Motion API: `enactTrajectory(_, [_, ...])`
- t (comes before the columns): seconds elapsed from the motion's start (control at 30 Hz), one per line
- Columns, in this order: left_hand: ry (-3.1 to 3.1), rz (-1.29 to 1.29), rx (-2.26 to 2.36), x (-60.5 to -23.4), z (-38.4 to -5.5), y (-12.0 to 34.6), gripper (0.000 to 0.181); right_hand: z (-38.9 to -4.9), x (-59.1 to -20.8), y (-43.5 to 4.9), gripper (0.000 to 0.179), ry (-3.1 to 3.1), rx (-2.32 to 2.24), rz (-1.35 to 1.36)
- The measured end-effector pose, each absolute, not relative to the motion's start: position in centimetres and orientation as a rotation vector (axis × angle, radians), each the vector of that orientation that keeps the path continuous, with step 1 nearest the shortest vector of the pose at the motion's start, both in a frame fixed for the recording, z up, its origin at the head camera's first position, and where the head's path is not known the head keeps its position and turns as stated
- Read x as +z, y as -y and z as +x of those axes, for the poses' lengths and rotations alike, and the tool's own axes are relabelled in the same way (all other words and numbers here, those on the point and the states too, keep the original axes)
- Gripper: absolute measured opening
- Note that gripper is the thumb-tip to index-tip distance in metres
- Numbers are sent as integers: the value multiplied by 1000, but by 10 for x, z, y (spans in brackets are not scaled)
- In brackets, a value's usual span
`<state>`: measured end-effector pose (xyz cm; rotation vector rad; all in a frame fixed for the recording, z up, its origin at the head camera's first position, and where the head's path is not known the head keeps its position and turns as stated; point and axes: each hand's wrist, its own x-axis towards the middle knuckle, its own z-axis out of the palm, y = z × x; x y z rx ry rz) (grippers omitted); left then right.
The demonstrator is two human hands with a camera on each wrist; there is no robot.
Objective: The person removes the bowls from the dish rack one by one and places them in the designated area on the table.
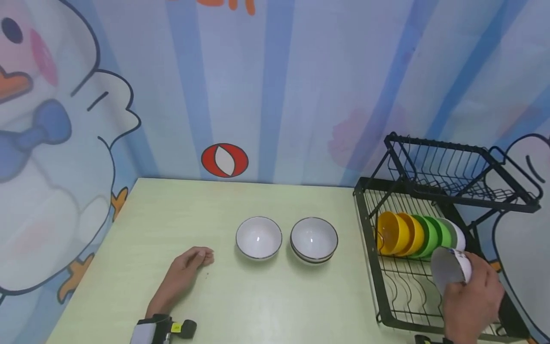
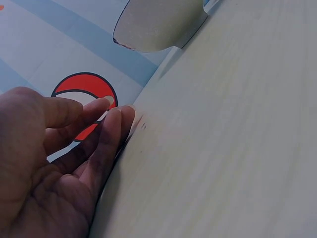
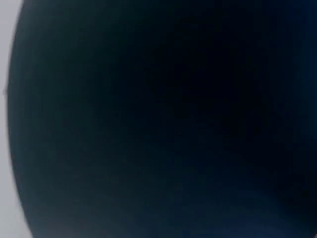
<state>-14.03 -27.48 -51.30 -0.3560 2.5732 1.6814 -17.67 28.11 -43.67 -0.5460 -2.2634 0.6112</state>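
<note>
My right hand (image 1: 474,296) grips a white bowl (image 1: 447,270) by its side, tilted over the front part of the black dish rack (image 1: 373,263). Behind it, yellow bowls (image 1: 390,234), green bowls (image 1: 424,241) and a white bowl (image 1: 458,235) stand on edge in a row in the rack. On the table, my left hand (image 1: 182,272) rests with loosely bent fingers and holds nothing. Nearest to it is a single white bowl (image 1: 259,238), whose side (image 2: 161,25) also shows in the left wrist view. A dark blur fills most of the right wrist view.
A small stack of white bowls (image 1: 314,239) sits on the pale table (image 1: 279,306) between the single bowl and the rack. Over the rack's back part rises a slanted upper wire shelf (image 1: 460,165). A printed cloth backdrop (image 1: 275,95) hangs behind the table.
</note>
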Motion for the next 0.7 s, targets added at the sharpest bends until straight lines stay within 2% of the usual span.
enactTrajectory(0.37, [-2572,-392,1655,-511,-140,273,40,-177,-429,-256,60,2222,635,-528])
enactTrajectory(0.7, [-2591,-373,1668,-512,-139,273,37,-180,-417,-228,58,2129,747,-304])
